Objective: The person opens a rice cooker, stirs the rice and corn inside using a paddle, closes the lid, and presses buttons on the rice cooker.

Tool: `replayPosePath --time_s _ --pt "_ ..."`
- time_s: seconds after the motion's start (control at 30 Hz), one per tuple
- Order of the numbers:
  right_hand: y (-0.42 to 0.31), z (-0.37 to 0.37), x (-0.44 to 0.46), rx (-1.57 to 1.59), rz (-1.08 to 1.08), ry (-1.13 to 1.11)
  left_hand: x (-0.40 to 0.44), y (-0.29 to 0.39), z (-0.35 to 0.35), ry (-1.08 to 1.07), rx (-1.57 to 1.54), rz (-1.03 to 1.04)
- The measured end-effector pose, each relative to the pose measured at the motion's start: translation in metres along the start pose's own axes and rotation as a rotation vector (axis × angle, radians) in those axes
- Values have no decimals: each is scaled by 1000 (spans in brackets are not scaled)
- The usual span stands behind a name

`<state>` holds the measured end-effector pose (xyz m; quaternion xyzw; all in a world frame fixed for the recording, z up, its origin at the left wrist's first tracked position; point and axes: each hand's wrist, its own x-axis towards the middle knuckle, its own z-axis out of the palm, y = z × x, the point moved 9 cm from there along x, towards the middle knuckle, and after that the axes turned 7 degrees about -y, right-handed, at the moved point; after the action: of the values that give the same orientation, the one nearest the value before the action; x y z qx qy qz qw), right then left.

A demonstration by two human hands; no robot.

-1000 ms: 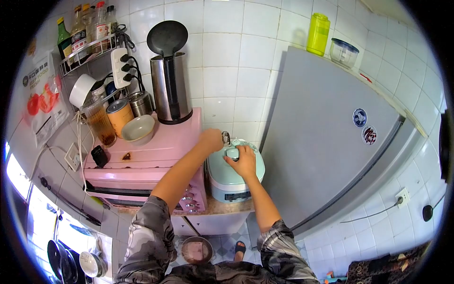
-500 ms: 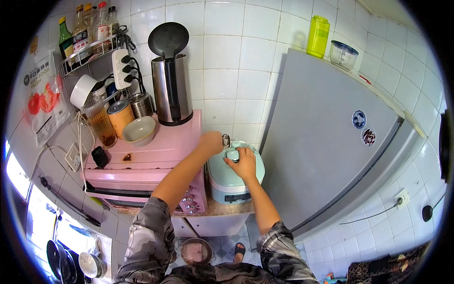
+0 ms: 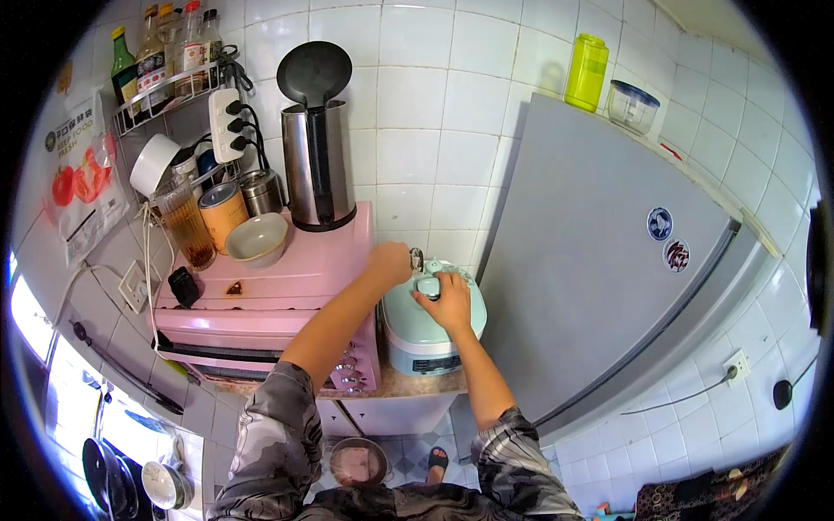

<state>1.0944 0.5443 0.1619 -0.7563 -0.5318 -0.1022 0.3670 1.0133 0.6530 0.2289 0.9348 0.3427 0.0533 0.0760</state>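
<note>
A mint-green rice cooker [image 3: 430, 326] with a rounded lid stands between the pink oven and the fridge. My right hand [image 3: 448, 301] is closed round a small mint-and-dark piece [image 3: 428, 286] above the lid. At the cooker's back left, my left hand [image 3: 391, 264] has its fingers curled on a small shiny, dark object [image 3: 417, 260], too small to name. A small pale green knob-like part [image 3: 435, 266] shows between the hands, at the back of the lid.
A pink oven [image 3: 261, 291] at left bears a steel kettle [image 3: 320, 165] with its lid up, a bowl [image 3: 257, 240], a can [image 3: 223, 213] and a glass [image 3: 186, 227]. The grey fridge [image 3: 599, 252] is at right. A pan [image 3: 358, 462] is on the floor.
The view has shifted slightly, so the scene sits a little lower and further right. Both hands keep nearly the same place at the cooker.
</note>
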Motion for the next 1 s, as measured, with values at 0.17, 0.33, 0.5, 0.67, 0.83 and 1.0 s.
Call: replayPosePath --time_s 0.17,0.33,0.5,0.67,0.83,1.0 --pt "-1 -1 -1 2 -35 34 0 -1 2 -52 47 -35" --pt "0 1 -1 0 -28 24 3 -2 3 8 -10 3" --pt "0 2 0 -5 -25 5 4 -2 3 11 -13 -4" --pt "-1 12 3 -62 -59 -42 -2 0 0 3 -10 -7" --pt "-2 17 4 -137 -40 -49 2 -1 0 5 -12 -20" --pt "-5 15 4 -181 -25 -40 14 -2 10 14 20 -5"
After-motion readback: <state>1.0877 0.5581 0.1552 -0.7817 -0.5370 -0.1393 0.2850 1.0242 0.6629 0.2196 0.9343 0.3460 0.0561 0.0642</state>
